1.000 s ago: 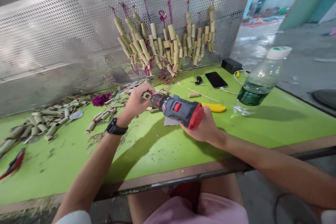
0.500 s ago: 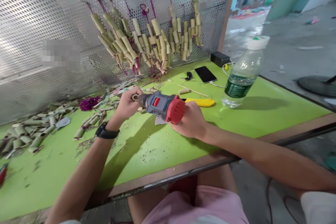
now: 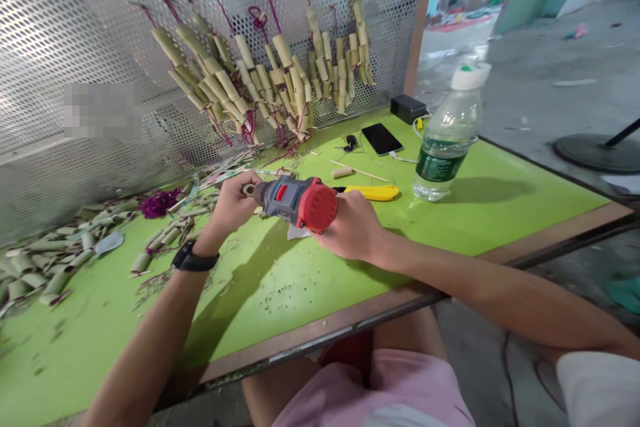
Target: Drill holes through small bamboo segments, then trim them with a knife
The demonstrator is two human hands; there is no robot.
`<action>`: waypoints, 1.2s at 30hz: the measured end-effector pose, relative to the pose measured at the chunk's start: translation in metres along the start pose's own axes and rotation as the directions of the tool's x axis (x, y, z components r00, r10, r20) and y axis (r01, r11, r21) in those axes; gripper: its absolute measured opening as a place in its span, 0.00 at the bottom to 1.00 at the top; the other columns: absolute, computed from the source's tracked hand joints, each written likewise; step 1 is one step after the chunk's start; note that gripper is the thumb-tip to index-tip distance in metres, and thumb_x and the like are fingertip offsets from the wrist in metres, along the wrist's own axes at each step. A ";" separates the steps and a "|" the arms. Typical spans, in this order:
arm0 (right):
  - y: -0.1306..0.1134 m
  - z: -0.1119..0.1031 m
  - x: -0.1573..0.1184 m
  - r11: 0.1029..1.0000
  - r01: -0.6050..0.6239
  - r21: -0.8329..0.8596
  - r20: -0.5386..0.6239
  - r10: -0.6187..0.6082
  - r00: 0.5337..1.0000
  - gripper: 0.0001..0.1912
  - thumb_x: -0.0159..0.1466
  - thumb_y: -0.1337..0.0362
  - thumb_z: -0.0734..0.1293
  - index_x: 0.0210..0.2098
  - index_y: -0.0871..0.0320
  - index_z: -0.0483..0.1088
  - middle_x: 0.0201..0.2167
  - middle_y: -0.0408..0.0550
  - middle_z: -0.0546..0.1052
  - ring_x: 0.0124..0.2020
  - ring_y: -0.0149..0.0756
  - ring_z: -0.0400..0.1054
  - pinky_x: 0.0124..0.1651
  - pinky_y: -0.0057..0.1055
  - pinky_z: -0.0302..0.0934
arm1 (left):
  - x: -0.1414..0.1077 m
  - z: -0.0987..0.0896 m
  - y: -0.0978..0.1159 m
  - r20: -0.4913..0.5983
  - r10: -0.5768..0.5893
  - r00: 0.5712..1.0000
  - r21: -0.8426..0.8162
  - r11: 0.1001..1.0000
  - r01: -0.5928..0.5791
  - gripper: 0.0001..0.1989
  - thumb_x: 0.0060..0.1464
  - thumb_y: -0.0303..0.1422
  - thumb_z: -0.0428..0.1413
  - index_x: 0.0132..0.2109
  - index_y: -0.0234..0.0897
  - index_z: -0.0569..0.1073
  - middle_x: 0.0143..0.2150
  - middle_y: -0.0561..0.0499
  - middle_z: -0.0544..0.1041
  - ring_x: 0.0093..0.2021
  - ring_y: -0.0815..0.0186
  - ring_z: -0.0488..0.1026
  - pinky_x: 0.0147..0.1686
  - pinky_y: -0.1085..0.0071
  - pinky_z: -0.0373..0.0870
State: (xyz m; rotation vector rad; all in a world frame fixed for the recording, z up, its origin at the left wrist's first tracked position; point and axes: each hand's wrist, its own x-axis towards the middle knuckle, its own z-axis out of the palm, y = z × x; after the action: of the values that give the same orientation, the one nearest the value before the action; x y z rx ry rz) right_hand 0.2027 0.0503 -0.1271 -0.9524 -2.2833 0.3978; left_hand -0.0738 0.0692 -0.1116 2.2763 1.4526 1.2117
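Observation:
My right hand [image 3: 351,227] is wrapped round the handle of a grey and red cordless drill [image 3: 295,201]. The drill lies level above the table, its chuck pointing left at my left hand [image 3: 234,199]. Pinched in my left fingers is a short bamboo tube [image 3: 248,190], its open end showing beside the chuck. Whether the bit is inside the bamboo is hidden. Just beyond my right hand lie a yellow utility knife [image 3: 373,193] and a loose bamboo piece [image 3: 343,173].
Cut bamboo pieces [image 3: 35,263] pile up at the left, near purple string [image 3: 159,203]. Strung bamboo bundles [image 3: 280,77] hang on the perforated metal panel [image 3: 115,27]. A water bottle [image 3: 445,140], phone [image 3: 381,139], keys [image 3: 351,143] and black box [image 3: 407,108] stand or lie at the right.
The view has shifted slightly, so the whole scene sits further left. Both hands keep their hold on the drill and the bamboo tube, in nearly the same pose.

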 end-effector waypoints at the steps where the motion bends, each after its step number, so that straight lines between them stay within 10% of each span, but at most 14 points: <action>1: 0.000 0.000 0.000 1.000 -0.001 0.001 0.003 0.001 1.000 0.08 0.62 0.61 0.68 0.28 0.57 0.76 0.24 0.47 0.77 0.24 0.32 0.57 0.31 0.33 0.45 | 0.000 0.000 0.000 -0.002 0.002 1.000 0.007 1.000 -0.002 0.11 0.52 0.30 0.59 0.26 0.38 0.64 0.24 0.58 0.64 0.26 0.72 0.57 0.28 0.72 0.55; 17: -0.002 -0.003 -0.001 1.000 -0.010 0.005 0.011 0.010 1.000 0.06 0.61 0.62 0.69 0.29 0.57 0.74 0.25 0.46 0.76 0.25 0.32 0.58 0.31 0.32 0.45 | -0.001 -0.001 0.008 -0.055 0.110 0.992 0.143 0.985 -0.101 0.09 0.51 0.29 0.57 0.25 0.38 0.66 0.21 0.58 0.64 0.23 0.72 0.58 0.25 0.74 0.55; 26: 0.011 0.006 0.001 0.993 0.116 0.036 -0.057 -0.114 0.992 0.10 0.63 0.59 0.71 0.28 0.57 0.76 0.26 0.47 0.81 0.27 0.35 0.67 0.33 0.31 0.54 | 0.001 -0.016 0.035 0.088 0.173 0.981 0.421 0.886 -0.194 0.09 0.44 0.25 0.54 0.23 0.39 0.61 0.18 0.58 0.60 0.21 0.71 0.54 0.25 0.71 0.51; 36: 0.037 0.013 0.018 0.784 0.157 0.601 -0.168 -0.068 0.983 0.17 0.62 0.54 0.76 0.48 0.53 0.81 0.46 0.49 0.87 0.47 0.46 0.81 0.58 0.47 0.72 | 0.002 -0.032 0.067 0.126 0.020 0.992 0.718 0.688 -0.105 0.06 0.52 0.29 0.59 0.36 0.40 0.68 0.28 0.51 0.71 0.24 0.64 0.63 0.26 0.68 0.54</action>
State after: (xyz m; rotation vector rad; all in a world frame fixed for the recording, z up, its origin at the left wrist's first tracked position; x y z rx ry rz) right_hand 0.2041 0.0885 -0.1478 -0.4825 -1.8706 0.9235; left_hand -0.0510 0.0280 -0.0536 2.8221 2.0997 0.5206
